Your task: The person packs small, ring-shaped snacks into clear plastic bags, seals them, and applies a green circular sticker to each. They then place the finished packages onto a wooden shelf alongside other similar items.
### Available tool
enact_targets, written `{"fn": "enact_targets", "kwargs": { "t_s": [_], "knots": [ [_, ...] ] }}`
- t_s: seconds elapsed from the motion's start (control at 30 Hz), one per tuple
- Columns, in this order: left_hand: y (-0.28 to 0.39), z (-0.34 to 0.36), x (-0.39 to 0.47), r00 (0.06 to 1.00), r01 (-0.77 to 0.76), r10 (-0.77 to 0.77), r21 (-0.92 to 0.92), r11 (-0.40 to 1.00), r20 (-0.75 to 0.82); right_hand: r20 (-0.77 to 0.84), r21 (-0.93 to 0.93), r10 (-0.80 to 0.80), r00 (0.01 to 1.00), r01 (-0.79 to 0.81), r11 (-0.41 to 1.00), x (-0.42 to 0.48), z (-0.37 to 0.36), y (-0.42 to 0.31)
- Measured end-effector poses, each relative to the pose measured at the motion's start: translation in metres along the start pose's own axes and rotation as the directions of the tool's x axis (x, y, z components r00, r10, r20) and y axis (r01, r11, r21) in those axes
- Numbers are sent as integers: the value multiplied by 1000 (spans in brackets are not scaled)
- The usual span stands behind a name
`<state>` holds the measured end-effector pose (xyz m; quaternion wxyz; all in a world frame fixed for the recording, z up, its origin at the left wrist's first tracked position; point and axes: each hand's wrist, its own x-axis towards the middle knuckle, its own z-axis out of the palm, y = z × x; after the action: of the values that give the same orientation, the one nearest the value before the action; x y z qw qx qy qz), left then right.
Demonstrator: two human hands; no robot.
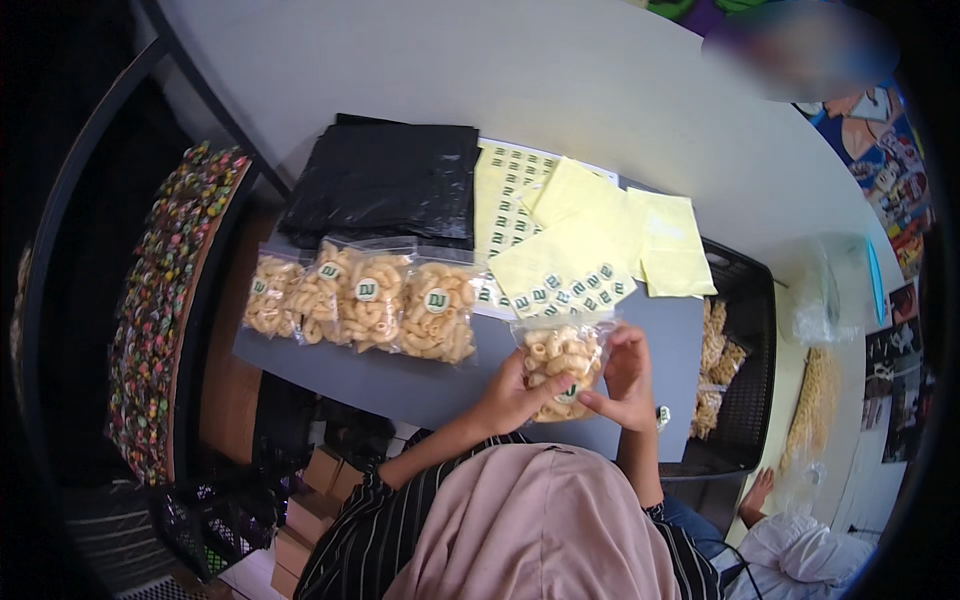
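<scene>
My left hand (514, 397) grips the lower left of a clear plastic bag of curled macaroni-shaped snacks (564, 352), its thumb near a round printed sticker (568, 393). My right hand (630, 386) is at the bag's right side, with its thumb against the lower front by the sticker and the other fingers curled near the upper right edge. The bag is held over the front of a grey table (360, 379). Beyond it lies a pale yellow sticker sheet (562, 262), its remaining round stickers along the near edge.
Several filled, stickered snack bags (367, 300) lie in a row at left. Behind them is a stack of black plastic bags (390, 180). Another sticker sheet (499, 195) and yellow backing paper (671, 240) lie farther back. A black plastic basket (750, 405) with snack bags stands at right, near a person's foot (756, 496).
</scene>
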<state>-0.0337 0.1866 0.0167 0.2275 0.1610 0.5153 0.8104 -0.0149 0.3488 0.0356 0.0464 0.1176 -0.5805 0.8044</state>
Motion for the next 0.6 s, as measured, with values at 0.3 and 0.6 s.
{"fn": "enact_targets", "kwargs": {
  "t_s": [0.3, 0.6],
  "knots": [
    [34, -94, -87, 939, -312, 289, -106, 944, -188, -48, -234, 52, 997, -62, 970, 40, 55, 26],
    [49, -146, -192, 411, -491, 322, 91, 867, -853, -9, -632, -373, 928, 284, 721, 57, 106, 44]
  ]
}}
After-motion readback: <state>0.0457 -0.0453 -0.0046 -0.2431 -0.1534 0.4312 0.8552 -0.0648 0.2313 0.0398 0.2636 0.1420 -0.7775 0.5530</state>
